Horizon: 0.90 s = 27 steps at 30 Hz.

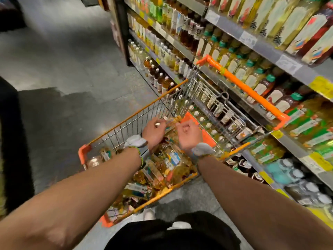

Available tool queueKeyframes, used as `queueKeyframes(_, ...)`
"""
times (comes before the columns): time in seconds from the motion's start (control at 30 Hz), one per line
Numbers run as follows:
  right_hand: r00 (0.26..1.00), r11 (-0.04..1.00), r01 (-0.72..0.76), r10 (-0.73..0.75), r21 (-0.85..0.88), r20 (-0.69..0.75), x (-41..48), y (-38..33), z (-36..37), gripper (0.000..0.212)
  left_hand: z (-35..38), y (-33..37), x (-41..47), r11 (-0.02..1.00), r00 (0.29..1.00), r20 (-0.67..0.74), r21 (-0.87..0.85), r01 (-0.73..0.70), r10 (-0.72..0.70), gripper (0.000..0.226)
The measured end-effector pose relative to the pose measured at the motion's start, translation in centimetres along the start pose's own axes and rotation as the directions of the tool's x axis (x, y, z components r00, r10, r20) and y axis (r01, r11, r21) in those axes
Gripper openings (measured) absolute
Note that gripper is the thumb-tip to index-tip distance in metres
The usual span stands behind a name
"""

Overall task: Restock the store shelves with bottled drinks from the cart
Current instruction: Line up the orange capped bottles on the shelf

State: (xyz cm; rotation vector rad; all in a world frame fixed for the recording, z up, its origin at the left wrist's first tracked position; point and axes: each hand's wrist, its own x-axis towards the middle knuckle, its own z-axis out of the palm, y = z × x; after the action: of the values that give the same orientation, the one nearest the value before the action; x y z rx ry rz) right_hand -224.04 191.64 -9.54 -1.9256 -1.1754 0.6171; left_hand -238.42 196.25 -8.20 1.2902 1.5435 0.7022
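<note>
Just beside the stocked shelves (pixel 270 49) stands an orange-rimmed cart (pixel 137 113), heaped with bottled drinks (pixel 162 170) lying on their sides. Both hands hang over the heap. The left hand (pixel 154 131) grips an amber bottle (pixel 172 121) raised above the others. The right hand (pixel 189 133) is curled tight at the bottle's other end. Whether it actually holds it, I cannot tell from here.

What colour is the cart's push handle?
The handle is bright orange; the head view shows it best.
</note>
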Motion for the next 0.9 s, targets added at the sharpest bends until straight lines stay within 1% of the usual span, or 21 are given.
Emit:
queueKeyframes(0.1, 0.999, 1.000, 0.028, -0.028, -0.010, 0.026, 0.5, 0.6, 1.1, 0.027, 0.2, -1.1, 0.7, 0.999, 1.000, -0.003, -0.032, 0.023, -0.023, 0.026)
queueKeyframes(0.2, 0.996, 0.996, 0.069, -0.071, 0.056, 0.052, 1.4, 1.2, 1.9, 0.022, 0.6, -2.1, 1.6, 0.997, 0.997, -0.037, -0.051, 0.065, -0.067, 0.024)
queueKeyframes(0.23, 0.992, 0.995, 0.085, -0.089, 0.052, 0.093, 2.1, 1.6, 2.3, 0.021, 0.7, -2.4, 2.0, 0.994, 0.995, -0.058, -0.069, 0.083, -0.087, 0.023)
queueKeyframes(0.3, 0.964, 0.990, 0.138, -0.130, -0.021, 0.233, 2.9, 2.6, 3.2, 0.023, 1.0, -2.8, 2.3, 0.985, 0.985, -0.096, -0.112, 0.132, -0.142, 0.020)
queueKeyframes(0.33, 0.947, 0.983, 0.176, -0.155, -0.052, 0.280, 3.4, 3.1, 3.5, 0.026, 1.1, -2.9, 2.4, 0.979, 0.977, -0.121, -0.125, 0.161, -0.176, 0.021)
queueKeyframes(0.37, 0.940, 0.981, 0.182, -0.155, -0.064, 0.304, 3.8, 3.8, 4.1, 0.028, 1.3, -3.3, 2.3, 0.971, 0.965, -0.154, -0.141, 0.191, -0.213, 0.025)
queueKeyframes(0.4, 0.948, 0.985, 0.163, -0.141, -0.056, 0.284, 3.8, 3.9, 4.1, 0.030, 1.3, -3.1, 2.2, 0.970, 0.962, -0.158, -0.139, 0.202, -0.223, 0.028)
queueKeyframes(0.47, 0.931, 0.992, 0.125, -0.107, -0.030, 0.350, 4.5, 4.7, 5.0, 0.039, 1.9, -3.8, 1.9, 0.954, 0.938, -0.203, -0.168, 0.248, -0.279, 0.031)
queueKeyframes(0.57, 0.905, 0.988, 0.148, -0.114, -0.050, 0.409, 4.7, 6.1, 6.5, 0.043, 2.9, -5.3, 1.3, 0.933, 0.902, -0.254, -0.180, 0.311, -0.350, 0.035)
queueKeyframes(0.6, 0.884, 0.983, 0.161, -0.104, -0.086, 0.456, 4.6, 6.6, 6.9, 0.043, 3.2, -6.0, 1.0, 0.929, 0.891, -0.270, -0.176, 0.326, -0.364, 0.036)
queueKeyframes(0.67, 0.818, 0.960, 0.212, -0.071, -0.184, 0.571, 4.2, 7.8, 7.4, 0.042, 4.1, -7.2, 0.4, 0.920, 0.877, -0.286, -0.177, 0.349, -0.387, 0.031)
queueKeyframes(0.77, 0.692, 0.912, 0.277, 0.027, -0.301, 0.721, 3.8, 9.9, 7.2, 0.030, 5.3, -8.7, -0.2, 0.899, 0.865, -0.253, -0.187, 0.396, -0.434, 0.031)
queueKeyframes(0.8, 0.649, 0.891, 0.294, 0.080, -0.347, 0.756, 3.8, 10.5, 6.9, 0.030, 5.6, -9.2, -0.2, 0.887, 0.859, -0.235, -0.202, 0.414, -0.455, 0.030)
queueKeyframes(0.83, 0.604, 0.864, 0.311, 0.142, -0.396, 0.784, 3.8, 10.9, 6.6, 0.034, 5.8, -9.7, -0.3, 0.878, 0.855, -0.220, -0.219, 0.426, -0.470, 0.027)
queueKeyframes(0.9, 0.507, 0.767, 0.410, 0.258, -0.494, 0.822, 3.8, 11.1, 6.2, 0.053, 6.3, -10.6, -0.2, 0.866, 0.849, -0.202, -0.233, 0.442, -0.488, 0.022)
